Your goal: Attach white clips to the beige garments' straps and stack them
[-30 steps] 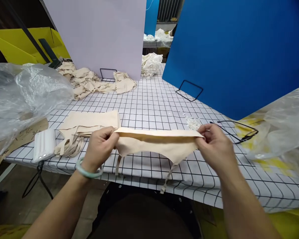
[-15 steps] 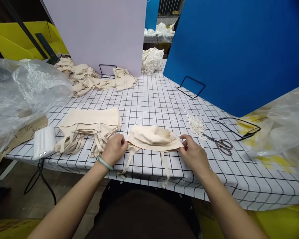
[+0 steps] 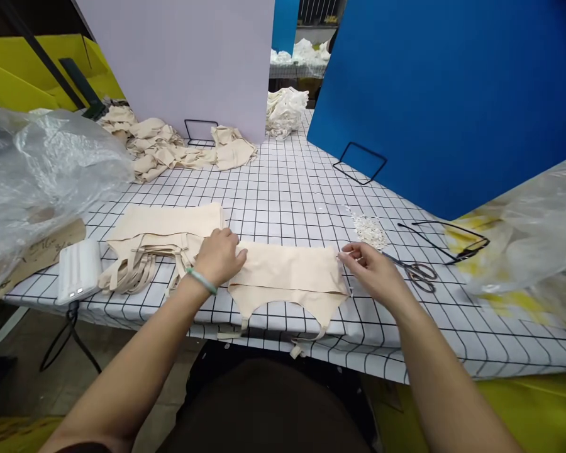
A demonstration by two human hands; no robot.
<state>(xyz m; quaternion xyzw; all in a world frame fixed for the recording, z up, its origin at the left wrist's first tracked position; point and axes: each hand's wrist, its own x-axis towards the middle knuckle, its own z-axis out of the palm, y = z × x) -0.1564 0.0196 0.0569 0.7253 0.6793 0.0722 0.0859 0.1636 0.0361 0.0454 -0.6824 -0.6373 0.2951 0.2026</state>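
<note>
— At the near table edge, what are the hands doing?
— The right hand (image 3: 372, 272) has thumb and forefinger pinched on the far right corner of a beige garment (image 3: 287, 272). The left hand (image 3: 219, 255), a green bracelet (image 3: 200, 280) on its wrist, lies knuckles-up on the garment's left edge; I cannot tell whether its fingers grasp the cloth.
— And the garment?
— It is spread flat on the gridded tablecloth (image 3: 287, 182), between the hands, with its straps hanging over the near edge.
— What is around it?
— A stack of folded beige pieces (image 3: 165, 228) touches the left hand. Scissors (image 3: 417, 274) and a heap of white scraps (image 3: 370, 231) lie just right of the right hand.
</note>
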